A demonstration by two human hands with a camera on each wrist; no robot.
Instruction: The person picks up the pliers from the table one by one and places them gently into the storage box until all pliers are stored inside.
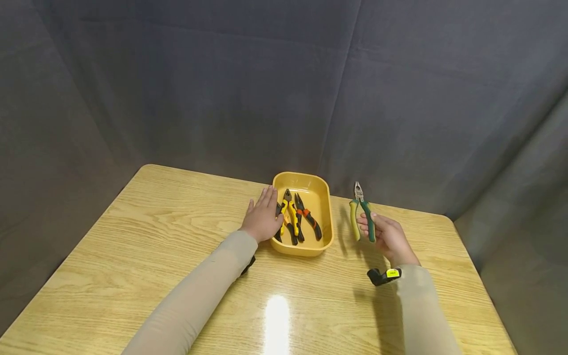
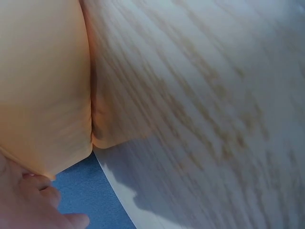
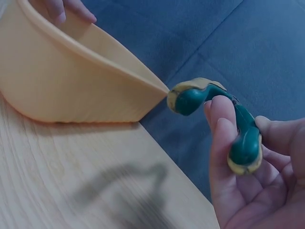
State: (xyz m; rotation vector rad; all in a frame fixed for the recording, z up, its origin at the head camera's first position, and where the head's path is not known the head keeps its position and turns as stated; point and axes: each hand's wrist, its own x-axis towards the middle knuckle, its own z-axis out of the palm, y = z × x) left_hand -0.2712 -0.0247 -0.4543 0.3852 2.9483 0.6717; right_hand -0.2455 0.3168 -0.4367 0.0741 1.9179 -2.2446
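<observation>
A yellow plastic bin [image 1: 326,231] stands by the table's back edge. Inside it lie yellow-and-black pliers [image 1: 293,213] and orange-and-black long-nose pliers [image 1: 312,223]; another dark-handled tool is partly hidden by my left hand [image 1: 263,217]. That hand rests on the bin's left rim with its fingers straight. To the right of the bin, my right hand [image 1: 390,239] grips green-and-yellow pliers [image 1: 372,224] by one handle, above the table. Their nose points away and up, and the handles are spread. In the right wrist view the handle ends [image 3: 245,150] face the camera.
The wooden table [image 1: 168,236] has a bright light reflection near its front. A grey curtain [image 1: 222,98] hangs behind and along the sides. A black wrist device [image 1: 381,276] is strapped at the right sleeve.
</observation>
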